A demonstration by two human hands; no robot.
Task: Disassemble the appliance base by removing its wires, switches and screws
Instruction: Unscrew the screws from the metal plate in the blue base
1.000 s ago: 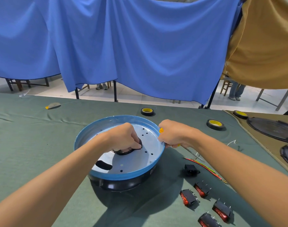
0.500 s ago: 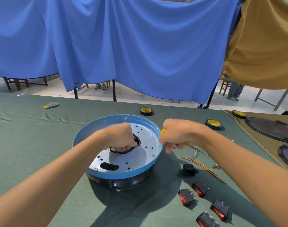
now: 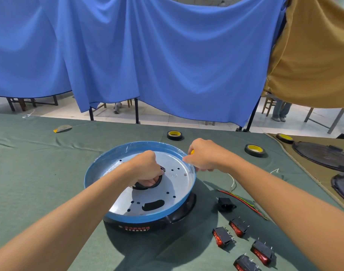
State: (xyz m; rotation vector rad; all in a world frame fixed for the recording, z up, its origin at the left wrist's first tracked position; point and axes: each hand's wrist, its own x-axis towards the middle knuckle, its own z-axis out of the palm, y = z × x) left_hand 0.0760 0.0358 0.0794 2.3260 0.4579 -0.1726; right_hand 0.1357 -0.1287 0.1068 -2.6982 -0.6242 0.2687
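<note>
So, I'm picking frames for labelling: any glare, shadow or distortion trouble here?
Head view: mild sheen on the metal plate inside the appliance base, soft shadow on the cloth under both forearms, wide-angle stretching at the edges, focus reasonably sharp on both hands.

Left hand (image 3: 147, 169) fingertips buried in central black opening (image 3: 147, 185) of appliance base (image 3: 140, 184); contents unseen. Right hand (image 3: 204, 157) wrapped over yellow-handled tool (image 3: 192, 152); shaft and tip hidden. Lowest red switch (image 3: 245, 264) cut by bottom edge. Red label (image 3: 137, 228) on base too small to read.
</note>
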